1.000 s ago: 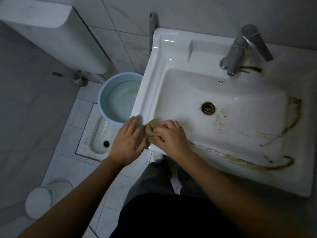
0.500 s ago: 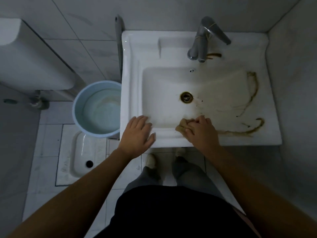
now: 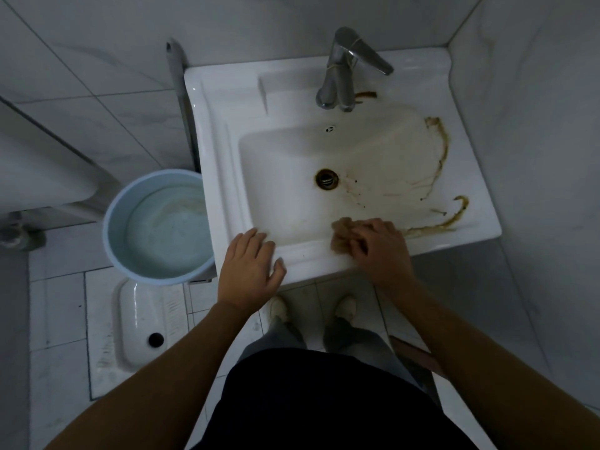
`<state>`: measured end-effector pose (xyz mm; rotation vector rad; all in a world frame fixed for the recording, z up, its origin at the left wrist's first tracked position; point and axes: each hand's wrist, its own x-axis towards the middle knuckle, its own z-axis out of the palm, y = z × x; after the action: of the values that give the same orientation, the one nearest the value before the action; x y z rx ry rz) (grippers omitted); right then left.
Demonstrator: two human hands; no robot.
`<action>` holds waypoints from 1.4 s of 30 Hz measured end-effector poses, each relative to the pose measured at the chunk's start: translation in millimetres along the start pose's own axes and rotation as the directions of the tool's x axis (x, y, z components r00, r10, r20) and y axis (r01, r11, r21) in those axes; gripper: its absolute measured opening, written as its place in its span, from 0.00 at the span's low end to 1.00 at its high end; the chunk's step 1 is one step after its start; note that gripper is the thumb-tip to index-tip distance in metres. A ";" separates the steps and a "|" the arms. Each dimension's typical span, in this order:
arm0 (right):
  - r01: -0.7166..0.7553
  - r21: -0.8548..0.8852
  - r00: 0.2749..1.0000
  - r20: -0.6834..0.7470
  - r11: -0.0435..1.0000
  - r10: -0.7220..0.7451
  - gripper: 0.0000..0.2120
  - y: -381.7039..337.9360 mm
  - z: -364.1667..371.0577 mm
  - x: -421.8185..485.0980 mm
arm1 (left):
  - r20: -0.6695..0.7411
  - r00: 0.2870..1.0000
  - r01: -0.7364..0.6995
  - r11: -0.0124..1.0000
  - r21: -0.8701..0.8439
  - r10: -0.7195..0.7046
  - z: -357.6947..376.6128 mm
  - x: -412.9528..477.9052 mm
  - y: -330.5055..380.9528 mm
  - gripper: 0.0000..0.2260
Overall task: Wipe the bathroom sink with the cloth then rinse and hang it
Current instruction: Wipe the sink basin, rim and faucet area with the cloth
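Fingers (image 3: 365,237) of the right hand (image 3: 381,254) curl over the tan cloth (image 3: 342,237), and from my feed I read it as bunched against the front inner edge of the sink (image 3: 220,157), just left of a brown stain line (image 3: 435,226). The left hand (image 3: 250,269) lies flat on the front rim, fingers straight and close together, thumb out sideways. Beyond them I see the drain (image 3: 326,179), the faucet (image 3: 344,69) at the back, and a blue bucket (image 3: 156,222) on the floor left of the sink.
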<state>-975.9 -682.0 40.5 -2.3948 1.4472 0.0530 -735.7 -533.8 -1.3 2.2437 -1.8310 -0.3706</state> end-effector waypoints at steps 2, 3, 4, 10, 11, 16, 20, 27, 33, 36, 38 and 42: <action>-0.083 -0.053 0.996 -0.022 0.995 0.082 0.15 24.0 -8.1 0.8 | 0.001 1.000 0.001 1.000 0.001 -0.001 0.5 -0.2 -0.1 0.18; -0.121 -0.069 0.992 -0.042 0.990 0.119 0.15 30.8 -10.6 0.3 | 0.000 1.000 -0.002 1.000 0.002 0.002 0.8 0.1 -0.4 0.17; -0.158 -0.080 0.986 -0.061 0.984 0.153 0.15 32.7 -10.9 -0.4 | -0.002 1.000 -0.003 1.000 0.003 0.003 1.0 0.1 -0.8 0.17; -0.127 0.008 0.990 -0.062 0.992 0.127 0.09 -36.8 8.9 -15.2 | -0.016 1.000 0.001 1.000 0.002 -0.001 1.6 0.3 -0.5 0.17; -0.062 0.028 0.997 -0.037 0.998 0.063 0.09 -52.3 14.1 -18.6 | -0.019 1.000 0.003 1.000 0.001 -0.003 1.8 0.4 -0.4 0.16; 0.132 0.082 0.990 0.030 0.988 -0.135 0.14 -80.4 26.2 -22.7 | -0.017 1.000 -0.002 1.000 0.010 0.002 2.7 0.5 -1.2 0.17; 0.040 0.049 0.999 0.000 0.998 -0.040 0.13 -35.5 15.6 -19.6 | -0.017 1.000 -0.003 1.000 0.004 0.003 1.8 0.5 -1.3 0.17; -0.316 -0.025 0.947 -0.058 0.948 0.315 0.15 -4.3 -4.2 -4.7 | 0.009 1.000 0.005 1.000 0.020 -0.005 -0.7 0.7 0.8 0.17; -0.032 -0.017 0.996 0.082 0.999 0.033 0.14 -63.1 13.5 -18.4 | -0.002 1.000 0.000 1.000 0.026 0.000 -3.3 -1.0 1.8 0.17; 0.043 0.040 0.995 0.087 0.998 -0.046 0.17 -64.3 16.0 -22.0 | 0.001 1.000 -0.002 0.999 0.036 0.002 -4.9 0.1 2.7 0.17; 0.030 0.058 0.997 0.074 0.998 -0.034 0.18 -48.4 10.0 -21.8 | 0.008 1.000 0.000 0.999 0.034 -0.001 -6.3 -0.5 3.0 0.17; -0.089 -0.018 0.996 0.018 0.996 0.089 0.16 15.7 -11.7 -19.5 | -0.018 1.000 0.012 1.000 -0.011 -0.012 -8.9 -1.5 6.6 0.18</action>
<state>-1000.5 -675.6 51.4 -2.3358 1.5506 0.1095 -739.1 -533.5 9.3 2.2445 -1.8035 -0.3597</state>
